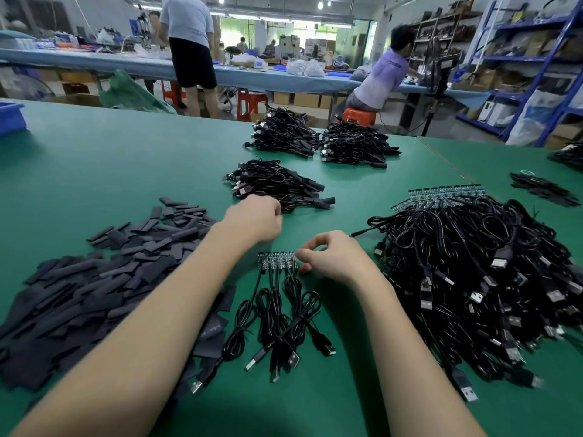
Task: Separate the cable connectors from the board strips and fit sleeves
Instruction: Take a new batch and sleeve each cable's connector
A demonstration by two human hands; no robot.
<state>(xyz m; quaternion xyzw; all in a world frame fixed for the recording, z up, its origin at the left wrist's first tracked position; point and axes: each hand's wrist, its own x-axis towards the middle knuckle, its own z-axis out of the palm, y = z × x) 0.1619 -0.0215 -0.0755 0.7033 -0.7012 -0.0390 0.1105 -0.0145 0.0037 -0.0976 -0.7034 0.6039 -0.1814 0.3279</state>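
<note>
Green table mat, black cables, dark grey sleeves, blue bin, orange stool

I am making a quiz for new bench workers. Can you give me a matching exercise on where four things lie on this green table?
Things:
1. flat black sleeves
2. short board strip with cables
3. big tangled cable heap
4. blue bin

Places:
A. far left edge of the table
B. between the left hand and right hand
C. spread at the left
D. at the right

Pairs: 1-C, 2-B, 3-D, 4-A
</note>
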